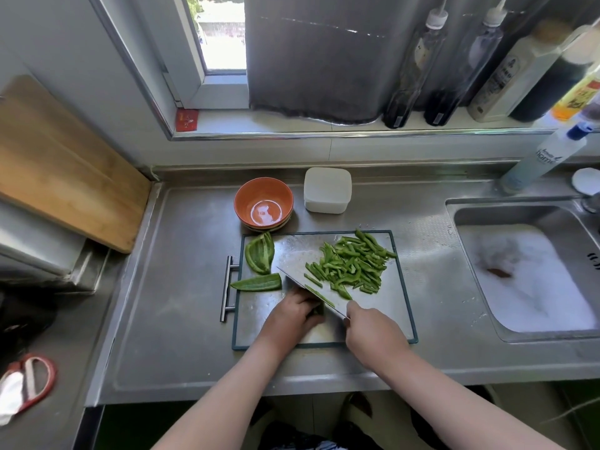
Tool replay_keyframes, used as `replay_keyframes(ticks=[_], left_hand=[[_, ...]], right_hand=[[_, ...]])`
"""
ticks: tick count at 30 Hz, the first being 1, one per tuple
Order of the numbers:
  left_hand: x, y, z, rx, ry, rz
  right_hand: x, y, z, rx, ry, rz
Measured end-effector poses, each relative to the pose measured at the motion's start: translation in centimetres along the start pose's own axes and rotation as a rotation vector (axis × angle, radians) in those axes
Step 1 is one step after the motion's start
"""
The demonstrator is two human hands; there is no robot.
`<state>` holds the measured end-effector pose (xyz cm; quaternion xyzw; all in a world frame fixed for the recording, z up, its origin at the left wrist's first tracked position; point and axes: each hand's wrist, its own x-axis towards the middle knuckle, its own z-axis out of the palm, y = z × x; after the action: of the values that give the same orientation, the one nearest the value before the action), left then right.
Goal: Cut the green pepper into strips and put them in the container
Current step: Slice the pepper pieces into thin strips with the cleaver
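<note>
Steel board [402, 306]: pepper piece [319, 309] under left grip [297, 311], knife [311, 295] in right grip [370, 329].

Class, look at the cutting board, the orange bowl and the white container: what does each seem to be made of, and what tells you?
Cutting board: looks like brushed steel, grey and reflective, with a dark rim, probably plastic, and a metal bar handle.
Orange bowl: likely glazed ceramic, glossy with a bright window reflection inside.
White container: probably plastic, matte and slightly translucent, with rounded corners.
</note>
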<state>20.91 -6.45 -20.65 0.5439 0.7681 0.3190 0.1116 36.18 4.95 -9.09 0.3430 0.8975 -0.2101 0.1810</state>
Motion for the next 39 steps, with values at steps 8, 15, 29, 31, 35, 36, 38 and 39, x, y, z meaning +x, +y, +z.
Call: replay_keyframes(ticks=[8,15,29,31,35,36,38,39], left_hand=[[-0.1,-0.3,0.2,0.002,0.047,0.060],[-0.3,-0.2,0.6,-0.009,0.096,0.071],[0.0,0.3,0.3,0.093,0.076,0.090],[-0.2,0.4,0.2,0.076,0.060,0.082],[-0.7,0.6,0.1,0.024,0.074,0.056],[-0.7,0.7,0.2,0.019,0.080,0.054],[-0.7,0.9,0.2,0.021,0.094,0.051],[-0.6,0.9,0.1,0.022,0.101,0.050]], right_hand=[[1.0,-0.4,0.3,0.043,-0.039,0.004],[2.0,-1.0,0.4,0.074,-0.064,0.028],[3.2,-0.9,0.7,0.057,-0.027,0.037],[3.5,-1.4,0.6,0.061,-0.009,0.038],[3.4,-1.2,0.2,0.097,-0.006,0.032],[3.1,-1.0,0.2,0.089,-0.003,0.030],[2.2,-0.6,0.4,0.060,0.012,0.012],[1.6,-0.4,0.6,0.046,0.021,0.000]])
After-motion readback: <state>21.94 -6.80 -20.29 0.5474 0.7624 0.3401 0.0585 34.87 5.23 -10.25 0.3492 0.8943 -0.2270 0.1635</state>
